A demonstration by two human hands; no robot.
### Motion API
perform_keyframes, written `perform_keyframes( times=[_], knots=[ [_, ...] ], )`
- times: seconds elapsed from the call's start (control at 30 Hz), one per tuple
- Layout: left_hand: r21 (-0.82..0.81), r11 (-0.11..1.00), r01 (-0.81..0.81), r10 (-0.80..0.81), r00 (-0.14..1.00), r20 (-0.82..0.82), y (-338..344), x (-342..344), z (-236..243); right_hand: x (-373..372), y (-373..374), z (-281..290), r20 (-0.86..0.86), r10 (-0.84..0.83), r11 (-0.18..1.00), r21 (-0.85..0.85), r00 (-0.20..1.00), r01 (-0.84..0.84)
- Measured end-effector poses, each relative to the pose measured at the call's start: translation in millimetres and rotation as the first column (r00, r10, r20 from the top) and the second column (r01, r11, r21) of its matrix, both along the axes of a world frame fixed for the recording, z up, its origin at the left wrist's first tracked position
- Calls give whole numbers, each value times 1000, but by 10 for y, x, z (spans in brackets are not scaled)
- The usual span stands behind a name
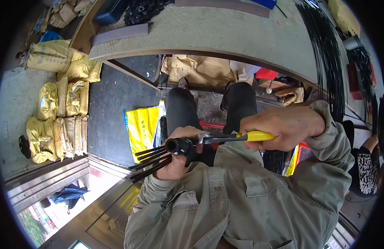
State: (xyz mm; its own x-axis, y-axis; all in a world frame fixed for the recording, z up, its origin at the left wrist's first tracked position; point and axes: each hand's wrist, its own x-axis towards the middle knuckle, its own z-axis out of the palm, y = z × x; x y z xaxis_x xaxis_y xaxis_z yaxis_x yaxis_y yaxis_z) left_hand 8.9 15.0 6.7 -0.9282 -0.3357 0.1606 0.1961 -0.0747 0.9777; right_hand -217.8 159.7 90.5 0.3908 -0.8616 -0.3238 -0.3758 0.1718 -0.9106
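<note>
Above the person's lap, in front of the shirt (237, 195), a short black tube (184, 146) sits in the left hand (176, 163), whose fingers are clamped around it. The tube's round, hollow-looking end faces up and toward the person's left, and its short long axis lies roughly crosswise. Several thin black rods (152, 168) come out beside that hand, their long axes slanting toward the lower left in a loose fan; whether they join the tube is hidden.

The right hand (281, 128) has its fingers wrapped tightly around the yellow handles of a pair of pliers (229, 137). The pliers lie almost level across the body, the metal head pointing to the person's left, right at the left hand's fingers and the tube. Whether the head bites on anything cannot be told.

Beyond the knees stands a table (225, 29), with a long bundle of black strips (324, 50) on its right part. Yellow-brown sacks (69, 137) are stacked at the left.
</note>
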Motion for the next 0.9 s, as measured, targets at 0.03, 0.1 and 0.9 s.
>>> perform_keyframes(
  times=[0.03,0.1,0.9],
  knots=[
    [13,1000,-8,8,1000,-12,5,-8,0,-13,-4,20,52,4,1000,22,999,-5],
    [-32,999,-4,4,1000,5,1,-20,9,-15,-6,76,-2,36,999,-10,999,-36],
    [29,818,-575,562,787,-254,49,-436,-140,-1260,-514,-608,-793,-603,790,-579,89,201]
  ],
)
